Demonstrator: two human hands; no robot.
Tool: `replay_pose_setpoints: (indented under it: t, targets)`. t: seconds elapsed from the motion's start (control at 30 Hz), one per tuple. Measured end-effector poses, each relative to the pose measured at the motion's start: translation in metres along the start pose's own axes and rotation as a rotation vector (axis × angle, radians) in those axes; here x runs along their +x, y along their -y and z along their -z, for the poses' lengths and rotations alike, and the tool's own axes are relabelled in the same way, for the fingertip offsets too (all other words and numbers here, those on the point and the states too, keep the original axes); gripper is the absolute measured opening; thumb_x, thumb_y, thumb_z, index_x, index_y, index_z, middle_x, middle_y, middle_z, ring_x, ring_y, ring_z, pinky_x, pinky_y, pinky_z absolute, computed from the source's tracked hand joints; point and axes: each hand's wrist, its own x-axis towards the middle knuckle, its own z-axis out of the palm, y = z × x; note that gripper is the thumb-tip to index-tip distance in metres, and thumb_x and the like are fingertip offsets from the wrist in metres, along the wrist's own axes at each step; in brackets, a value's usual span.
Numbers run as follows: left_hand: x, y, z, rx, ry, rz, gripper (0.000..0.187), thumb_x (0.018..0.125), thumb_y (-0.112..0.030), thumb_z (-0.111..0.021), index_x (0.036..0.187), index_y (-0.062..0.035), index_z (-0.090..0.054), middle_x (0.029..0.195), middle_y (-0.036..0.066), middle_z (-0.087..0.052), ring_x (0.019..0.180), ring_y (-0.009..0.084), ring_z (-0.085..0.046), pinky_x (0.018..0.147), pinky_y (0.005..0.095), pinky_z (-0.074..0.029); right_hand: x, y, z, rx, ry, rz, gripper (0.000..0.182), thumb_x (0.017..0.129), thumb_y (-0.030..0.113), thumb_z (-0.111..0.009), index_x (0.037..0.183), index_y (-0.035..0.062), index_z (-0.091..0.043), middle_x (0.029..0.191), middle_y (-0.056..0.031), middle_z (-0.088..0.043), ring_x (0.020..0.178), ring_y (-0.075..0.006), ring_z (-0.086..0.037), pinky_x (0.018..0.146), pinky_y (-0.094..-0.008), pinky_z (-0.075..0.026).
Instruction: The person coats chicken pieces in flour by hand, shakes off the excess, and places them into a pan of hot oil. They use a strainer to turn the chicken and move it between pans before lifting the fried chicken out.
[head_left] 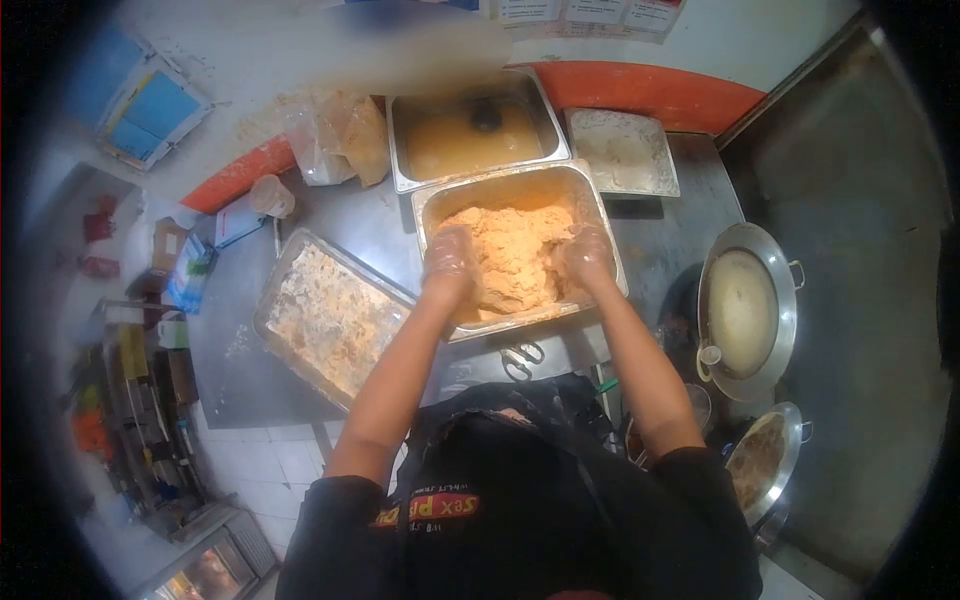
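Both my hands wear thin clear gloves and are down in a steel pan [590, 195] full of orange breading mix [510, 250]. My left hand [449, 258] presses into the left side of the heap with curled fingers. At the heap's right side, my right hand [583, 256] is closed on a clump of the coated mix. What lies under the mix is hidden.
A steel pan of tan liquid [470, 135] stands behind, a floured tray [622, 152] to its right, and a tray of coated pieces [330, 318] to the left. Scissors [520, 358] lie at the counter edge. Two round pans [742, 310] [762, 460] sit at right.
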Motion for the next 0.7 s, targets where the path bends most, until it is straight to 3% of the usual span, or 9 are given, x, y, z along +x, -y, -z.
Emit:
replay_pose_setpoints:
  t: [0.1,0.13,0.17,0.2,0.33,0.4,0.47,0.53,0.7]
  targets:
    - [-0.011,-0.01,0.038,-0.197,-0.079,0.067,0.026,0.071,-0.009,-0.062,0.094,0.001,-0.058,0.1,0.021,-0.058,0.099,0.0325,-0.056,0.084,0.0372,-0.047,0.001,-0.003,0.017,-0.215,0.019,0.284,0.031,0.071,0.023,-0.067,0.093,0.0008,-0.064,0.092,-0.0147,-0.065,0.091,-0.0264,-0.062,0.082,-0.0303,-0.048]
    - [-0.008,-0.011,0.032,-0.197,-0.077,0.068,0.026,0.071,-0.009,-0.062,0.094,0.001,-0.058,0.1,0.021,-0.058,0.099,0.0325,-0.056,0.084,0.0372,-0.047,-0.02,0.037,0.063,0.309,0.077,0.061,0.022,0.073,0.016,-0.064,0.086,-0.0011,-0.063,0.085,-0.0184,-0.065,0.086,-0.0302,-0.062,0.08,-0.0337,-0.048]
    - [-0.002,-0.014,0.019,-0.395,-0.338,-0.038,0.023,0.074,-0.01,-0.059,0.094,0.0009,-0.058,0.1,0.021,-0.058,0.098,0.0328,-0.056,0.084,0.0378,-0.046,-0.032,0.064,0.086,0.829,0.13,-0.171,0.013,0.074,0.009,-0.061,0.08,-0.003,-0.062,0.079,-0.0222,-0.064,0.08,-0.034,-0.062,0.078,-0.037,-0.047]
    - [0.004,-0.02,0.008,-0.592,-0.598,-0.148,0.02,0.077,-0.011,-0.057,0.093,0.0007,-0.057,0.099,0.021,-0.058,0.097,0.0332,-0.055,0.084,0.0383,-0.046,-0.034,0.073,0.074,0.829,0.127,-0.172,0.013,0.074,0.009,-0.061,0.08,-0.003,-0.062,0.079,-0.0222,-0.064,0.08,-0.034,-0.062,0.078,-0.037,-0.047]
    - [0.02,-0.063,0.02,-0.265,-0.546,-0.197,0.015,0.08,-0.006,-0.049,0.091,0.0008,-0.057,0.1,0.022,-0.057,0.095,0.0341,-0.055,0.082,0.0384,-0.046,-0.017,0.088,0.006,0.439,-0.642,0.126,0.015,0.072,0.01,-0.065,0.069,-0.0041,-0.06,0.068,-0.0189,-0.062,0.067,-0.0319,-0.061,0.068,-0.037,-0.048]
    - [0.034,-0.051,0.016,-0.289,-0.353,-0.008,0.017,0.078,-0.006,-0.052,0.093,-0.0002,-0.057,0.101,0.023,-0.057,0.097,0.0336,-0.054,0.083,0.0382,-0.046,-0.005,0.082,-0.006,0.612,-0.565,-0.046,0.019,0.072,0.016,-0.065,0.068,-0.0017,-0.06,0.068,-0.0184,-0.061,0.067,-0.0318,-0.06,0.065,-0.0391,-0.047]
    - [0.033,-0.055,0.009,-0.233,-0.459,-0.053,0.015,0.076,-0.005,-0.053,0.09,0.0003,-0.058,0.096,0.022,-0.058,0.093,0.0344,-0.056,0.081,0.0383,-0.047,0.009,0.069,-0.021,0.246,-0.524,-0.154,0.021,0.072,0.02,-0.064,0.067,-0.0006,-0.06,0.066,-0.0179,-0.06,0.065,-0.0311,-0.06,0.065,-0.04,-0.047]
    - [0.024,-0.069,0.005,-0.285,-0.619,-0.162,0.012,0.076,-0.005,-0.054,0.085,0.0012,-0.059,0.093,0.022,-0.059,0.092,0.0346,-0.056,0.082,0.0383,-0.046,-0.005,0.066,-0.032,0.31,-0.566,-0.112,0.021,0.073,0.019,-0.063,0.066,0.0002,-0.06,0.066,-0.0168,-0.061,0.064,-0.0306,-0.06,0.063,-0.0398,-0.047]
    - [0.018,-0.057,-0.002,-0.409,-0.352,0.006,0.019,0.075,-0.009,-0.057,0.09,0.0017,-0.057,0.1,0.021,-0.057,0.099,0.0344,-0.053,0.089,0.0397,-0.042,-0.014,0.069,-0.017,0.475,-0.604,-0.055,0.021,0.074,0.014,-0.059,0.058,0.0011,-0.053,0.06,-0.0144,-0.056,0.059,-0.0301,-0.056,0.057,-0.0408,-0.043]
